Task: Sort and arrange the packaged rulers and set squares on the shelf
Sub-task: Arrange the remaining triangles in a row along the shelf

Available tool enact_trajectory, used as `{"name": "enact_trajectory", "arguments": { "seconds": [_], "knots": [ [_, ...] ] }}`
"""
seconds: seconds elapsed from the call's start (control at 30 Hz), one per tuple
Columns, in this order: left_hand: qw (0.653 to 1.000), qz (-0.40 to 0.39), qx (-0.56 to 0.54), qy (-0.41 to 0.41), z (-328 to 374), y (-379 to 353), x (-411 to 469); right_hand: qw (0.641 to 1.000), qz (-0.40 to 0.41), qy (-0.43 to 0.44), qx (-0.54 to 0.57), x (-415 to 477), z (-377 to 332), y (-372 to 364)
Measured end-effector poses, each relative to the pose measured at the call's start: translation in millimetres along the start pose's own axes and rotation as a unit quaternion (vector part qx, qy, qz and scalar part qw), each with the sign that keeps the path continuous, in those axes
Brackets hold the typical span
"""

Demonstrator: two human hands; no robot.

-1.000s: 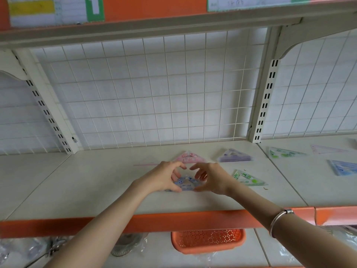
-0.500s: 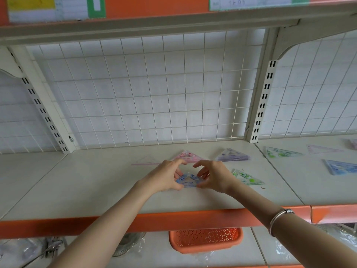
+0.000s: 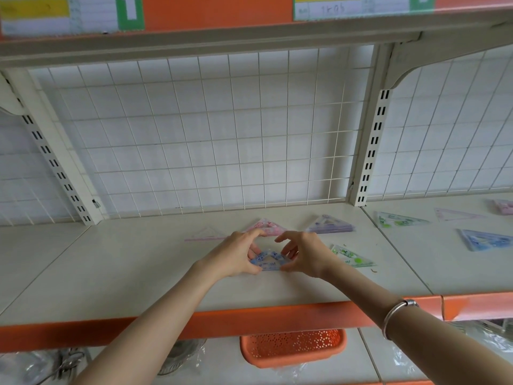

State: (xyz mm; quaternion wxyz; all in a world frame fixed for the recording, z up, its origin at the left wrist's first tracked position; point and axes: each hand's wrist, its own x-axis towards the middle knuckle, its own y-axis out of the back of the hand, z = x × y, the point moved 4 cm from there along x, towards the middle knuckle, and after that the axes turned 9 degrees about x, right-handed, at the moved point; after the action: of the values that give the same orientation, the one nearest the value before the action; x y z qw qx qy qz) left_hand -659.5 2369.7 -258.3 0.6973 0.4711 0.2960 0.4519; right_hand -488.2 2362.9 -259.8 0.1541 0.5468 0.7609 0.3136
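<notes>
The shelf (image 3: 125, 273) holds 9 set squares (image 3: 399, 219), 5 on its left board and 4 on its right: 2 blue set squares (image 3: 267, 262), 2 green packs (image 3: 354, 256), 1 purple pack (image 3: 331, 225), 2 pink packs (image 3: 268, 227), 2 clear triangles (image 3: 206, 235) with pink edges. Below sits 1 orange basket (image 3: 293, 347).

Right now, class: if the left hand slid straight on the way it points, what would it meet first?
Probably the pink set-square pack, lying just beyond the left hand's fingertips; how near is hard to judge.
</notes>
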Motion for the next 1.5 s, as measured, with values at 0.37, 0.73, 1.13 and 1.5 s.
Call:
{"name": "enact_trajectory", "arguments": {
  "seconds": [0.37,0.73,1.13,1.5],
  "knots": [
    [1.000,0.000,0.001,-0.011,2,2,-2,1.000,-0.005,-0.001,-0.003,3,2,-1],
    [0.995,0.059,0.051,-0.063,25,8,7,0.999,0.034,-0.003,-0.015,-1,13,33],
    [0.983,0.015,0.142,-0.112,96,-37,45,0.995,0.010,-0.083,-0.060,-43,62,85],
    [0.995,-0.006,0.089,-0.050,110,-51,57,0.992,0.036,-0.113,-0.042,-51,74,92]
  ]
}}
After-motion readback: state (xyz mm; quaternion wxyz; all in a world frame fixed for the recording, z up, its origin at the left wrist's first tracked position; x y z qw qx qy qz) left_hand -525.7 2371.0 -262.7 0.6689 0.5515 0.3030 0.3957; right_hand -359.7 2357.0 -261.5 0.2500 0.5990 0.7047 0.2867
